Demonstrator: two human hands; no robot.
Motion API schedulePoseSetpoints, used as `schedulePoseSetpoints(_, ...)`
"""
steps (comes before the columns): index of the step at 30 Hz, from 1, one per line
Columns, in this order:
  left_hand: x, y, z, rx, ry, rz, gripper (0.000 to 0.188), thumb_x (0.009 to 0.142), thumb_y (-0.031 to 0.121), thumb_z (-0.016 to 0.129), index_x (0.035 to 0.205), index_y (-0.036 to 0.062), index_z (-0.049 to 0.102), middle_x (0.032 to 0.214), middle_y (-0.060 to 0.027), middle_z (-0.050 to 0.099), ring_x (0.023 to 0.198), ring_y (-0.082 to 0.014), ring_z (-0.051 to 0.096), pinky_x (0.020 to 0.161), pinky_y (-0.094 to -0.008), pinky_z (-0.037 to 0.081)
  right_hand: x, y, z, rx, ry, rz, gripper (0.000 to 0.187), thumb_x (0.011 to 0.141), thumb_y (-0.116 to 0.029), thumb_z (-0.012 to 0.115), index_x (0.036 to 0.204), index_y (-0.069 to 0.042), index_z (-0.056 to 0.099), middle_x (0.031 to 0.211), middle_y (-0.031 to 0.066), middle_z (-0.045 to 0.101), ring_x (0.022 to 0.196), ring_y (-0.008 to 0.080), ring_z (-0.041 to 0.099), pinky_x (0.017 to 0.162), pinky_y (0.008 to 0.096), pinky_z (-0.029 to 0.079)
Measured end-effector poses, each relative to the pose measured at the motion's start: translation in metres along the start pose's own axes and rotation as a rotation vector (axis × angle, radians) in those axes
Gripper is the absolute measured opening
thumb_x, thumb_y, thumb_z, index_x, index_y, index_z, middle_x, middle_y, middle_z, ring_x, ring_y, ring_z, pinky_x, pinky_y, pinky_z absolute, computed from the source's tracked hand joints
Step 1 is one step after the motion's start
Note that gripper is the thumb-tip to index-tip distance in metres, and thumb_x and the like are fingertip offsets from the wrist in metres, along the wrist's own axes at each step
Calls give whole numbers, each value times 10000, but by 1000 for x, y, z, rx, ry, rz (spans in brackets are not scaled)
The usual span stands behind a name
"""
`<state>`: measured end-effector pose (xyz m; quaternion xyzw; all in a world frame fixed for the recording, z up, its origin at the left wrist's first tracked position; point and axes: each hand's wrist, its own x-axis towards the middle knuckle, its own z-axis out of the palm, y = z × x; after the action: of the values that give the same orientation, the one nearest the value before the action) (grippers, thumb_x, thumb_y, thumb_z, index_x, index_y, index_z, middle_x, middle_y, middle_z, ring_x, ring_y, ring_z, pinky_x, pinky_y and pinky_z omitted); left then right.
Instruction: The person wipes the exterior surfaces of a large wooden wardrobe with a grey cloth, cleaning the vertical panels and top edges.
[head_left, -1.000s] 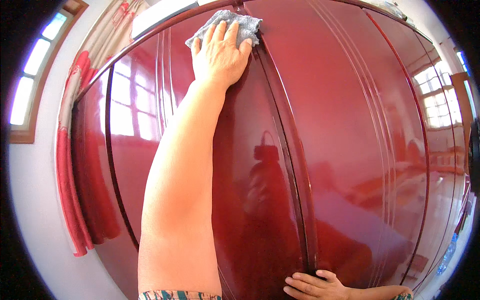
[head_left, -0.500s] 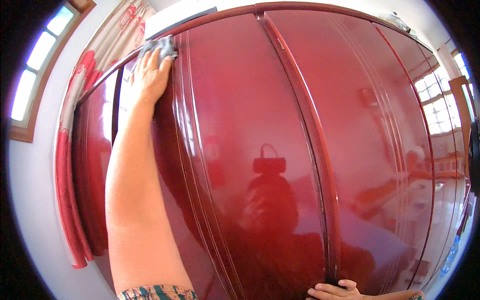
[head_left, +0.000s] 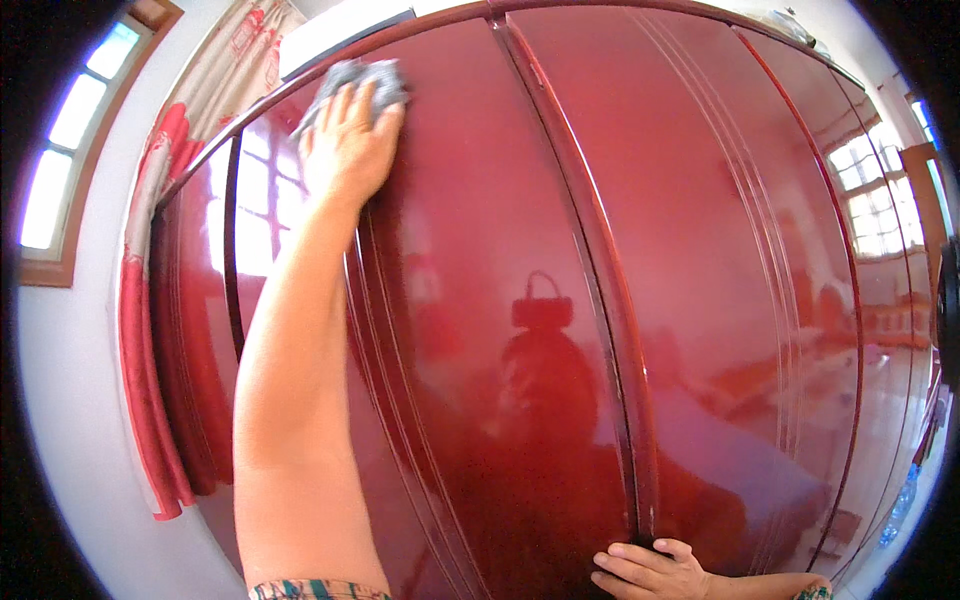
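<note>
My left hand (head_left: pixel 352 145) reaches up and presses a grey cloth (head_left: pixel 385 75) against the upper left part of a glossy dark red wardrobe door (head_left: pixel 480 200). The cloth bunches out beyond my fingertips, just below the wardrobe's top edge. At the bottom of the view, my right hand (head_left: pixel 655 572) rests on the wardrobe by the dark upright gap between two doors. Its fingers point left, lie against the surface and hold nothing.
Red and beige curtains (head_left: pixel 190 150) hang left of the wardrobe, beside a brown-framed window (head_left: pixel 75 130). A white box-like thing (head_left: pixel 335 30) and a clear plastic bag (head_left: pixel 795 28) lie on top. A blue plastic bottle (head_left: pixel 903 508) is at the far right.
My left hand has slid the cloth to the right and slightly up along the top of the door. My right hand appears a little higher and further left in the view.
</note>
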<state>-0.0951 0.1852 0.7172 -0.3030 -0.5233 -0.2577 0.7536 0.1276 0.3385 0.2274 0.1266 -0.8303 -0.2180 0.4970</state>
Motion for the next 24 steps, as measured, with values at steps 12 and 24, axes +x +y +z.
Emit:
schedulePoseSetpoints(12, -186, 99, -89, -186, -198, 329, 550, 970, 414, 445, 1466, 178, 410, 1546, -94, 326, 1456, -267, 236, 1173, -470, 121, -53, -18, -35, 185, 0, 187, 309, 778, -195, 674, 1084, -162, 677, 1319, 26, 583, 1273, 144, 508, 1068, 391, 250)
schedulePoseSetpoints(24, -406, 165, -181, -300, -535, 433, 499, 874, 389, 562, 1329, 184, 567, 1413, -133, 480, 1353, -338, 378, 1141, -549, 125, -116, -23, -80, 288, -124, 369, 280, 759, -167, 714, 1037, -152, 684, 1205, 10, 614, 1164, 166, 554, 992, 408, 344)
